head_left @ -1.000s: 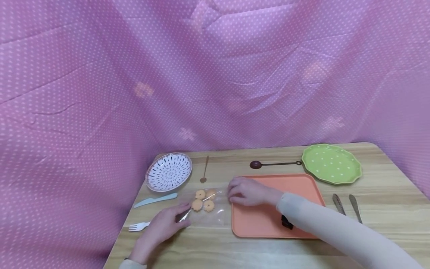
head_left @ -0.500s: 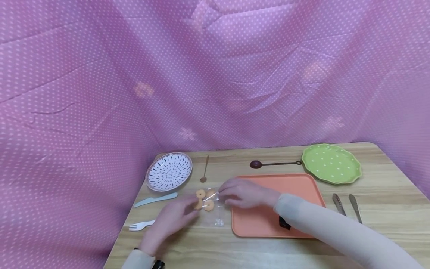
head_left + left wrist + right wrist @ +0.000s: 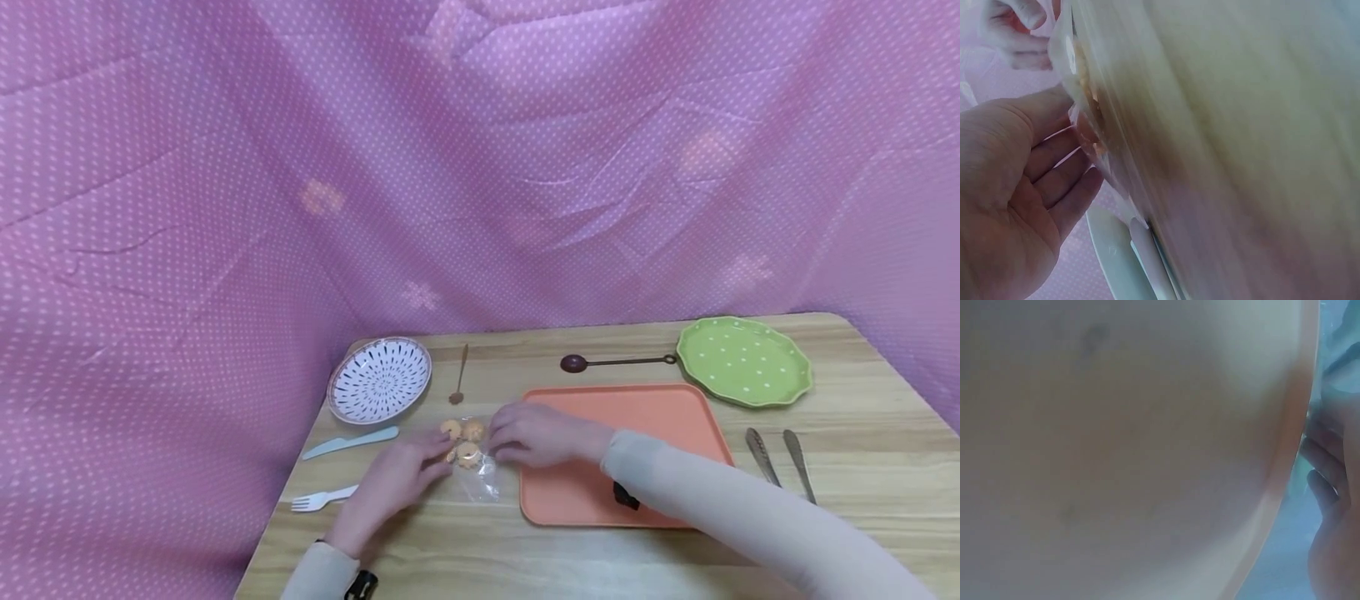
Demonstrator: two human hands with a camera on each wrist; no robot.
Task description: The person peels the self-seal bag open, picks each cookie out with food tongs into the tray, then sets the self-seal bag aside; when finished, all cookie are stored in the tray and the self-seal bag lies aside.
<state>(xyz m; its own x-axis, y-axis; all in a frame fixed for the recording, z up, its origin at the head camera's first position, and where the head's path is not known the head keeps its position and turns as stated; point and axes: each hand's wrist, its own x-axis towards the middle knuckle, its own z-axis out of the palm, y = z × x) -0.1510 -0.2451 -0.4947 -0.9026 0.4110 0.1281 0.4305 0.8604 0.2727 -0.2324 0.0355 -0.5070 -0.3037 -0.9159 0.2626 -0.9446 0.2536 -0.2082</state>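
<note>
A clear plastic bag (image 3: 478, 487) with several round, scallop-edged cookies (image 3: 468, 454) lies left of the orange tray (image 3: 562, 500). At its left side, my left hand (image 3: 397, 471) pinches the bag; in the left wrist view, the thumb of that hand (image 3: 1010, 169) meets the plastic while the other fingers curl beneath. My right hand (image 3: 536, 435) reaches across the tray and grips the bag's right edge with bent fingers. The right wrist view shows this hand (image 3: 1335, 481) just past the tray's rim, its fingertips partly hidden.
A dashed-pattern plate (image 3: 381, 382) and a small brown spoon (image 3: 461, 375) stand behind the bag. A blue knife (image 3: 350, 442) and white fork (image 3: 322, 499) lie left. A dark long-handled spoon (image 3: 618, 362), green plate (image 3: 744, 361) and two metal handles (image 3: 762, 457) surround the tray.
My left hand has moved right and farther over the bag. My right hand has shifted slightly left to the bag's edge. The bag looks narrower, its cookies bunched between the hands.
</note>
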